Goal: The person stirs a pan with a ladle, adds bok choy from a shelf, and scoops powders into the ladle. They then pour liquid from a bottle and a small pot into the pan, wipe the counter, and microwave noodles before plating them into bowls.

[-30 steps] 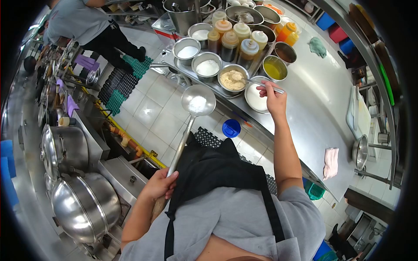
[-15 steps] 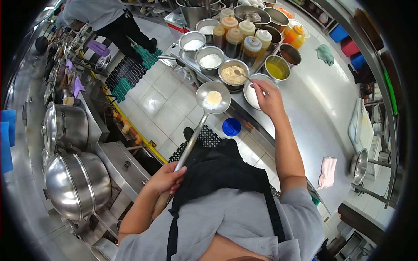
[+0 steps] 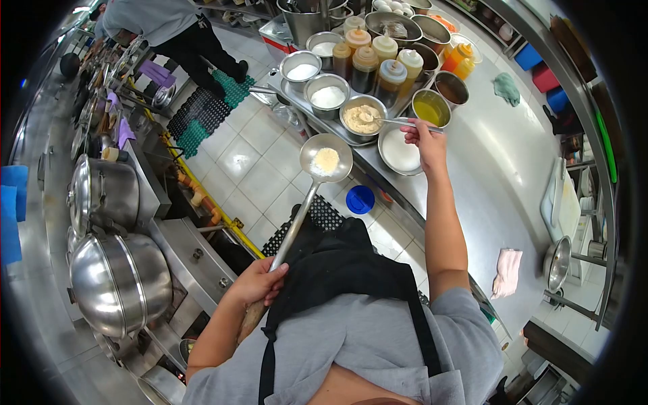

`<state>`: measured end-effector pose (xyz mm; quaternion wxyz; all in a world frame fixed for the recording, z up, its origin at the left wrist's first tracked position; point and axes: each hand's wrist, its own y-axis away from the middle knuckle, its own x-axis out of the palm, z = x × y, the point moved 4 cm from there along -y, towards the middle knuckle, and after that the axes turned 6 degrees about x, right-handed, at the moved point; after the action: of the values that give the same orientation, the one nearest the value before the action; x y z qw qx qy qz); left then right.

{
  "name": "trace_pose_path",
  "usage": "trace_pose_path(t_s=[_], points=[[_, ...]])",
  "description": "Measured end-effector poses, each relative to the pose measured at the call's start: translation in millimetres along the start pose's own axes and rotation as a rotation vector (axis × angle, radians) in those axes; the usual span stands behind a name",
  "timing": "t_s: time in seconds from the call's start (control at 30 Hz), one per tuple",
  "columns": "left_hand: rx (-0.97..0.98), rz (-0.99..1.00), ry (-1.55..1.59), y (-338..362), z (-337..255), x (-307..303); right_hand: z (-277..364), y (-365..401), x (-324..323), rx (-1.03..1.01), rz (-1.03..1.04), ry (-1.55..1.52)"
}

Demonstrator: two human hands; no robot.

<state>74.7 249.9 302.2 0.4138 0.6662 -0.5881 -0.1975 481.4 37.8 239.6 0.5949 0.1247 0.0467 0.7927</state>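
My left hand [image 3: 263, 282] is wrapped round the long handle of a ladle [image 3: 307, 145], whose metal bowl hangs over the floor beside the counter. White and pale yellow powder [image 3: 326, 161] lies in that bowl. Between the fingers of my right hand [image 3: 428, 143] is a spoon [image 3: 403, 122]. Its tip carries some tan powder, just over a metal bowl [image 3: 345, 126] of the same tan powder [image 3: 357, 115]. Below my right hand sits a wider bowl of white powder [image 3: 399, 154]. Two bowls of white powder [image 3: 329, 96] [image 3: 301, 71] stand farther left.
Several squeeze bottles [image 3: 364, 64] and a pot of yellow-green liquid [image 3: 430, 110] crowd the steel counter [image 3: 486, 169]. A pink cloth [image 3: 507, 273] lies on it. Large steel pots [image 3: 121, 283] stand at left. A person [image 3: 158, 30] stands at the upper left, near floor mats [image 3: 196, 121].
My right hand has shifted slightly right, and the spoon is turned more level with tan powder on its tip. More pale yellow powder shows in the ladle, which has moved a little.
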Motion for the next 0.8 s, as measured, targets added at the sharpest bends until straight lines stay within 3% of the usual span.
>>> trace_pose_path(t_s=[0.07, 0.2, 0.3, 0.37, 0.4, 0.5, 0.57, 0.63, 0.8], points=[[-0.004, -0.006, -0.002, 0.0, -0.9, 0.0, -2.8, 4.5, -6.1, 0.059, -0.009, -0.151], [0.017, -0.027, -0.007, -1.0, -4.0, -1.4, 3.5, 20.5, 0.2, 0.042, 0.029, -0.175], [0.025, -0.014, -0.015, -1.6, -8.6, -0.2, 24.8, 52.9, 25.0, -0.046, 0.123, 0.044], [0.026, 0.002, -0.008, -2.2, -10.0, 0.4, 43.3, 78.4, 47.6, -0.355, 0.242, 0.293], [0.027, 0.002, -0.014, -3.4, -10.7, 0.4, 52.3, 82.4, 51.1, -0.518, 0.195, 0.475], [0.018, 0.004, -0.017, -6.0, -9.6, -0.2, 60.0, 66.8, 52.9, -0.635, 0.093, 0.658], [0.017, 0.003, -0.012, -7.3, -9.4, -0.9, 40.1, 38.0, 45.7, -0.633, 0.069, 0.715], [0.017, -0.004, -0.04, -6.4, -8.2, -2.0, 23.9, 19.9, 42.1, -0.504, 0.042, 0.792], [0.019, 0.006, 0.014, -2.6, -5.1, -3.9, 11.3, 10.1, 38.4, -0.344, 0.056, 0.721]])
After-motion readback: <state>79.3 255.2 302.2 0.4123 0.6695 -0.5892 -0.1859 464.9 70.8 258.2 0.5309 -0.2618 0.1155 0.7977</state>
